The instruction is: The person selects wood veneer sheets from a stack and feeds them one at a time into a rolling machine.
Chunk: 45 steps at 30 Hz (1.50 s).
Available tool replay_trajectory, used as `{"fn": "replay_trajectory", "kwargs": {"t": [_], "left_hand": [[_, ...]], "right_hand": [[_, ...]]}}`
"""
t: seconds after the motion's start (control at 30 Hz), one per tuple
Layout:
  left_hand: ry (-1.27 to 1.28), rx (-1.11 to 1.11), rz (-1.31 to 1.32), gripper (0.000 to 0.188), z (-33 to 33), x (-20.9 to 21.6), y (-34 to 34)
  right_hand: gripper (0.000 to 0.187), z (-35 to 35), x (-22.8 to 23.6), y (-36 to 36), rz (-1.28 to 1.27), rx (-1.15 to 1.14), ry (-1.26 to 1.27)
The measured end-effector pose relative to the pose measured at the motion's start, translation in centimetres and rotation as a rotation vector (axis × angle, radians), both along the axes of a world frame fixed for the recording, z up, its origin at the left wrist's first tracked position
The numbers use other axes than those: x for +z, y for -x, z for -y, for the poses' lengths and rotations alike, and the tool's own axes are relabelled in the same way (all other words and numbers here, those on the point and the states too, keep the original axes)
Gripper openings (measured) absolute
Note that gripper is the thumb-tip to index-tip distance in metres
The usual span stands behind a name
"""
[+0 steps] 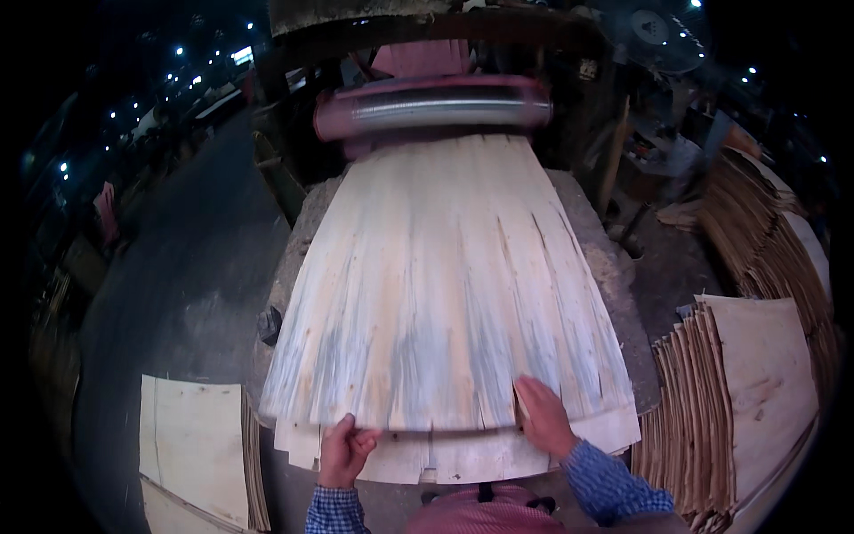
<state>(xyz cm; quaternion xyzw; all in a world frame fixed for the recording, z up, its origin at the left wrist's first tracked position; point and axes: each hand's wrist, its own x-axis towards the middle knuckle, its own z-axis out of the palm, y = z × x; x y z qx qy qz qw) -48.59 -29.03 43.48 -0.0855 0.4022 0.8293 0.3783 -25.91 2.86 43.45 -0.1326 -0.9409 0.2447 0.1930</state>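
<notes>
Well, from here the bench (618, 267) makes the easiest marker: a long, pale wooden sheet (436, 267) lies along it, streaked grey-blue and split in places, its far end reaching up to the pink-framed roller (431, 109) that sits across the bench's far end. At the near end of the bench, under that sheet, another light layer (480, 458) pokes out with a ragged edge. The worker's left hand (345, 452) is at the sheet's near edge, left of the bench's middle, fingers curled in; whether they are closed on the wood I can't tell. The right hand (544, 420) is right of the bench's middle, fingers laid forward over the same sheet close to that edge, and with its thumb hard to make out, I can't tell whether it pinches the wood or just rests there. Both wrists come out of blue checked sleeves (609, 481). A dark lump (269, 326) sits on the bench's left margin. To the left of the bench's near end stands a pile of sheets (191, 427), and to its right rises a thicker stack (765, 347), with a wavy-edged heap (747, 218) beyond.
</notes>
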Motion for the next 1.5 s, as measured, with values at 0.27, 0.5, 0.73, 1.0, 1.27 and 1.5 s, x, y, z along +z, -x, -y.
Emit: {"fn": "replay_trajectory", "kwargs": {"t": [0.27, 0.5, 0.73, 1.0, 1.27, 1.5], "left_hand": [[0.402, 0.139, 0.14, 0.024, 5.4, -5.2, -8.2], [0.583, 0.349, 0.312, 0.016, 5.3, -8.4, -12.4], [0.422, 0.388, 0.242, 0.014, 4.4, -10.5, -11.2], [-0.154, 0.176, 0.222, 0.039, 3.5, -5.2, -7.6], [-0.012, 0.057, -0.137, 0.032, 3.3, 4.4, -6.3], [0.083, -0.017, -0.06, 0.033, 5.0, 1.1, -6.4]], "right_hand": [[0.052, -13.8, -10.4, 15.0, -0.088, -0.11, -0.233], [0.047, -19.4, -11.1, 22.1, 0.294, -0.303, -0.191], [0.049, -9.0, -13.7, 13.1, 0.107, -0.15, -0.333], [0.068, 3.7, -6.9, -5.8, 0.303, -0.001, -0.052], [0.071, 8.6, -0.6, -7.7, 0.243, -0.113, -0.249], [0.07, 9.4, 0.4, -6.7, 0.154, -0.052, -0.193]]}}
